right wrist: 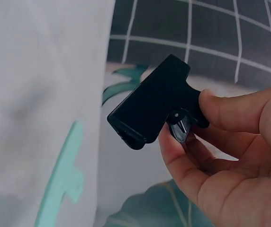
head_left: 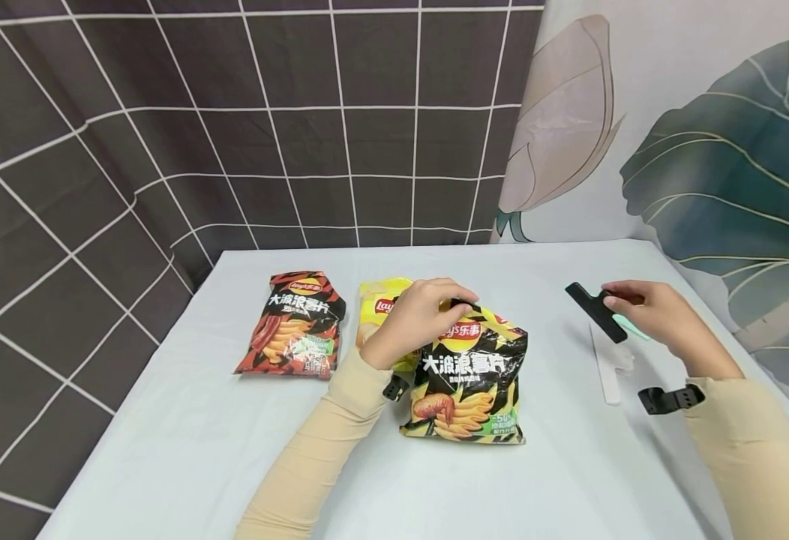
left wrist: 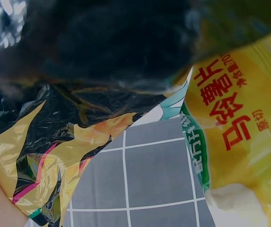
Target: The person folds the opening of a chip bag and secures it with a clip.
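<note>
1. One smooth, T-shaped black clip [head_left: 595, 312], right of frame, pinched between thumb and fingers of the right hand [head_left: 647, 309].
2. Glossy black-and-yellow chip bag [head_left: 465, 386], lower centre, printed "大波浪薯片"; the left hand [head_left: 416, 319] grips its top.
3. Yellow Lay's bag [left wrist: 239, 137], centre, partly hidden: "马铃薯片".
4. Red Lay's bag [head_left: 293, 330], centre left: "大波浪薯片".

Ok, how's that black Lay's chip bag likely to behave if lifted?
The black Lay's chip bag is probably floppy, since its film looks thin and creased. Its shiny surface may feel slippery. It's likely light for its size, judging by the chips pictured on its front, though its contents are hidden.
</note>
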`<state>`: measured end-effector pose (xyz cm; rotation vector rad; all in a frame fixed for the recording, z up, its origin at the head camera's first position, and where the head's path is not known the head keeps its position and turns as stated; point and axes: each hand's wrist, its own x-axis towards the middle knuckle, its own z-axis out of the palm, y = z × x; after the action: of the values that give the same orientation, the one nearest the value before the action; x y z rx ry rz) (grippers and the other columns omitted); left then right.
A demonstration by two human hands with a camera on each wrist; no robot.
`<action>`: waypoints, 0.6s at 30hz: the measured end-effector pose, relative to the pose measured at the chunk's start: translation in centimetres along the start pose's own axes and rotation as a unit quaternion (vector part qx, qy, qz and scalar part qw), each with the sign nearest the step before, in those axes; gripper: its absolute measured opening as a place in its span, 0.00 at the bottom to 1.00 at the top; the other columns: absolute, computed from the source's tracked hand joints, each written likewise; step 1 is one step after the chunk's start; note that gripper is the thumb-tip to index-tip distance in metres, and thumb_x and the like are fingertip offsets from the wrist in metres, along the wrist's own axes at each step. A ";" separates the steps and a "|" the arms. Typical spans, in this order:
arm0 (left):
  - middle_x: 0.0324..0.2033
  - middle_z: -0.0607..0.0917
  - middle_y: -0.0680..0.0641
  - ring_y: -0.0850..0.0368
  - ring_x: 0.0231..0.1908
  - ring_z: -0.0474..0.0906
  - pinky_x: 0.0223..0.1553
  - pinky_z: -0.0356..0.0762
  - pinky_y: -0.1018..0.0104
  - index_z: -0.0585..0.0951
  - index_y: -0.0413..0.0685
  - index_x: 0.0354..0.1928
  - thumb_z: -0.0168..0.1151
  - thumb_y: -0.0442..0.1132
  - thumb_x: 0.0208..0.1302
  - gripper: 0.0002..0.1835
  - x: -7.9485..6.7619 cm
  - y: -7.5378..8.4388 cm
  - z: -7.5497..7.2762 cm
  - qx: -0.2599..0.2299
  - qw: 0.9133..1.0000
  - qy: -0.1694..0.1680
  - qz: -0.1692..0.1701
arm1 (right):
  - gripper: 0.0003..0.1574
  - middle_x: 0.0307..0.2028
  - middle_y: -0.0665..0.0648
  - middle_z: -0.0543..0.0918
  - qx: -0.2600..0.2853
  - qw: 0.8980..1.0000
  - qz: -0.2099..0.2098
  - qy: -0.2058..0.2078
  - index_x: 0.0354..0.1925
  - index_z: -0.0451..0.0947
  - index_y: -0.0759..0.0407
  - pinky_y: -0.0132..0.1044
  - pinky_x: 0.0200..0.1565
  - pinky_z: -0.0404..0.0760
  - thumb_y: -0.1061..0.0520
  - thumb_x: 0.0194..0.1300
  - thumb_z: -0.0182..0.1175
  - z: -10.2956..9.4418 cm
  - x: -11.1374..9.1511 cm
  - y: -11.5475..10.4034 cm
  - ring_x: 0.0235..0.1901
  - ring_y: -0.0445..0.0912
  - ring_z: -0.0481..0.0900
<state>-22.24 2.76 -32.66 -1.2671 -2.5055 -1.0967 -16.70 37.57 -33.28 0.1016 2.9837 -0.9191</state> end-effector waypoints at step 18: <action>0.44 0.87 0.52 0.62 0.42 0.81 0.44 0.75 0.72 0.86 0.48 0.46 0.60 0.36 0.66 0.10 0.1 -0.3 0.1 0.001 1.000 0.003 0.006 | 0.28 0.55 0.70 0.79 0.067 0.995 -0.072 0.021 0.61 0.73 0.65 0.19 0.37 0.72 0.48 0.71 0.54 1.7 -0.4 -6.9 0.35 0.21 0.70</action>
<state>-22.50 2.83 -32.87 -1.2751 -2.4913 -1.0943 -16.72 30.94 -30.76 -0.0959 2.9980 -1.1455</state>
